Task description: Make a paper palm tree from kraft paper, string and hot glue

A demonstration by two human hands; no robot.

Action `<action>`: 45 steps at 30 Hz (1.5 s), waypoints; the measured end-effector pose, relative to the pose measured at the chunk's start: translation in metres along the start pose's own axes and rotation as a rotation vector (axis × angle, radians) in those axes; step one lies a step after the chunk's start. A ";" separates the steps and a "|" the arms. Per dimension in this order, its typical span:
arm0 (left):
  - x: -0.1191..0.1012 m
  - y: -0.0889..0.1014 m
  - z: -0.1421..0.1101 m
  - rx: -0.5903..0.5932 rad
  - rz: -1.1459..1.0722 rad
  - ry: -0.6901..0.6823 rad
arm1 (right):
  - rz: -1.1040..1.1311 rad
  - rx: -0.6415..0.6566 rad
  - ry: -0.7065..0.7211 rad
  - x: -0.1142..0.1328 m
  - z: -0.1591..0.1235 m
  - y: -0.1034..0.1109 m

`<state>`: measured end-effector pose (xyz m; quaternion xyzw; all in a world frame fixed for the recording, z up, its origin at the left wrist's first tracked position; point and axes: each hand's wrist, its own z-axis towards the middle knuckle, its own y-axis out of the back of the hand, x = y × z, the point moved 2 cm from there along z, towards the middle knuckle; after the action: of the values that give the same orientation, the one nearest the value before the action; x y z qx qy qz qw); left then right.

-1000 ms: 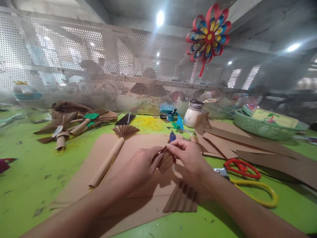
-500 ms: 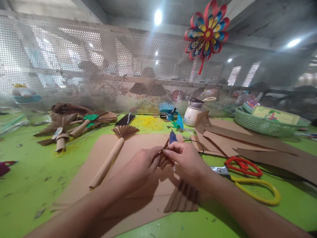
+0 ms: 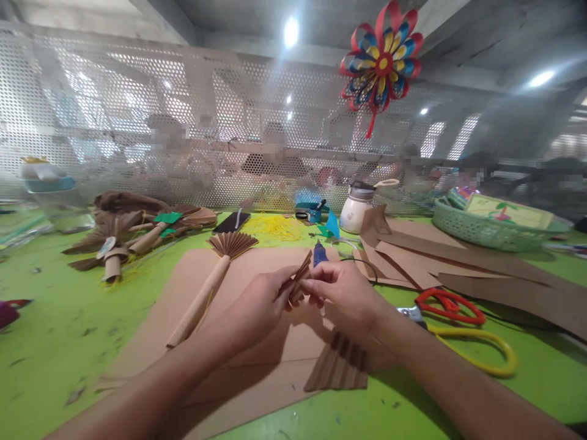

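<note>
Left hand [image 3: 262, 300] and right hand [image 3: 345, 289] both pinch the paper [image 3: 302, 274]; squeezing hard could crush its pleats; a careless reach could knock the glue gun [image 3: 320, 253].

You can read no text, brand or number here. You have a round label [image 3: 107, 247] on the paper figure [image 3: 112, 269] at the left, but its print is too small and blurred for you to make out. On your pale bottle [image 3: 354, 214] there is a faint mark you cannot decipher. The yellow card [image 3: 513, 211] in your green basket [image 3: 481, 233] bears a pink and green picture; whether letters go with it, you cannot tell.
</note>
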<state>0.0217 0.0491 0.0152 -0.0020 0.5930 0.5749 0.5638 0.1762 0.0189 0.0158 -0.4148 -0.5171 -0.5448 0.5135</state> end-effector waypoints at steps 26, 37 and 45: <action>0.002 -0.008 0.000 0.026 -0.376 0.062 | 0.071 0.060 0.108 0.004 0.004 0.007; -0.002 -0.001 0.002 0.068 -0.572 0.231 | 0.064 -0.089 0.213 0.009 0.000 0.008; -0.001 -0.001 0.001 0.067 -0.700 0.278 | 0.065 -0.121 0.275 0.009 0.000 0.007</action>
<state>0.0233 0.0488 0.0154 -0.2639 0.6458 0.3220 0.6400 0.1824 0.0186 0.0259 -0.3827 -0.3945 -0.6098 0.5710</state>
